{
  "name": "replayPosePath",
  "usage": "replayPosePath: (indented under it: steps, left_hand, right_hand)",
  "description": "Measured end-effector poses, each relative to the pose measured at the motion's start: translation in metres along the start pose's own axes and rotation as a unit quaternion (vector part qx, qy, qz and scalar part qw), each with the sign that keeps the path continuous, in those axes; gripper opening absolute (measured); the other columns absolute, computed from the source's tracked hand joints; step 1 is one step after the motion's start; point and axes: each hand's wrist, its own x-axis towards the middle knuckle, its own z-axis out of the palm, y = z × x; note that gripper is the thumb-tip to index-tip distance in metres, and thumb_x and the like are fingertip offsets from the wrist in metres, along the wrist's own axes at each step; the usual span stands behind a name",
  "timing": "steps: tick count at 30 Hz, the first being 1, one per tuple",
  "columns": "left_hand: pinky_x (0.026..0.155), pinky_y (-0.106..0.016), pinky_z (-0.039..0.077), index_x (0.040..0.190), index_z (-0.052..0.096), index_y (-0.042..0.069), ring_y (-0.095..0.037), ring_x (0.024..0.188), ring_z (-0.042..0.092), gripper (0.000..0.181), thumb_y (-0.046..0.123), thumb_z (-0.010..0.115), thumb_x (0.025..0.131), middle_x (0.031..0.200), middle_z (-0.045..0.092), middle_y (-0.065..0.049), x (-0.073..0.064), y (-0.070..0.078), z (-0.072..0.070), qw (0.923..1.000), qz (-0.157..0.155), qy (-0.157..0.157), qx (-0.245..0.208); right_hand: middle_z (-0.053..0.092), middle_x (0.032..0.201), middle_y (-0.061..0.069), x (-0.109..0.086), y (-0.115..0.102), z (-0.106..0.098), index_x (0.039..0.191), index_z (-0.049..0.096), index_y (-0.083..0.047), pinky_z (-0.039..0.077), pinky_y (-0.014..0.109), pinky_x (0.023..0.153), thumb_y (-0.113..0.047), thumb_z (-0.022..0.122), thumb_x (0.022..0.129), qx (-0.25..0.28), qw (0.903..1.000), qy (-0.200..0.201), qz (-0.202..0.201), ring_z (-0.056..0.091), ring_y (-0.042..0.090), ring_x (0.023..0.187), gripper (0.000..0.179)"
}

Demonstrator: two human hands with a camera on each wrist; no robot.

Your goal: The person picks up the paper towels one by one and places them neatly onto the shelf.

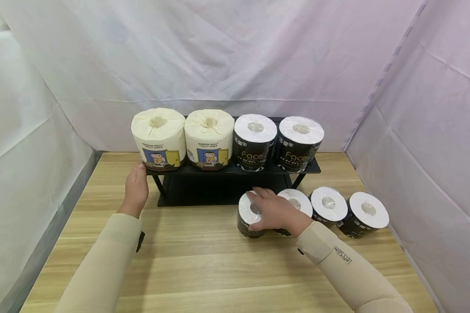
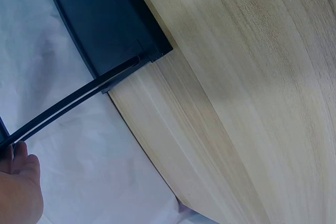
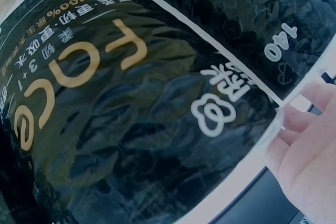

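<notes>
A black two-level rack [image 1: 223, 191] stands on the table, its upper shelf carrying two cream-wrapped toilet paper rolls [image 1: 159, 139] on the left and two black-wrapped rolls [image 1: 254, 143] on the right. My left hand [image 1: 136, 187] grips the left end of that upper shelf; in the left wrist view its fingers [image 2: 20, 156] curl at the frame. On the table before the rack, my right hand [image 1: 276, 211] holds a black-and-white toilet paper roll [image 1: 244, 224] from above, thumb and fingers spread across its top. Black wrapping with gold lettering [image 3: 126, 45] fills most of the right wrist view.
Three more black-wrapped rolls, one partly under my right wrist [image 1: 299, 202], another beside it [image 1: 329, 203] and the last at the far right [image 1: 369, 210], stand on the wooden table [image 1: 203, 269]. White cloth [image 1: 227, 56] hangs behind and along both sides.
</notes>
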Motion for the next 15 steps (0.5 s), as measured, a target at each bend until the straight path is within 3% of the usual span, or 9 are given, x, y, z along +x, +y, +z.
replayPosePath:
  steps: [15]
  left_hand:
    - [0.119, -0.051, 0.016, 0.153, 0.022, 0.003, -0.033, 0.145, 0.017, 0.061, 0.039, 0.01, 0.105, 0.157, 0.023, -0.018, -0.0012, 0.0006, -0.0008, 1.0, -0.004, -0.002, 0.001]
  right_hand:
    - [0.04, 0.145, 0.019, 0.0019, -0.0008, 0.0073, 0.147, 0.04, -0.009, 0.045, 0.046, 0.101, -0.05, 0.072, 0.073, -0.006, 0.9997, 0.023, -0.01, 0.04, 0.038, 0.13, 0.09]
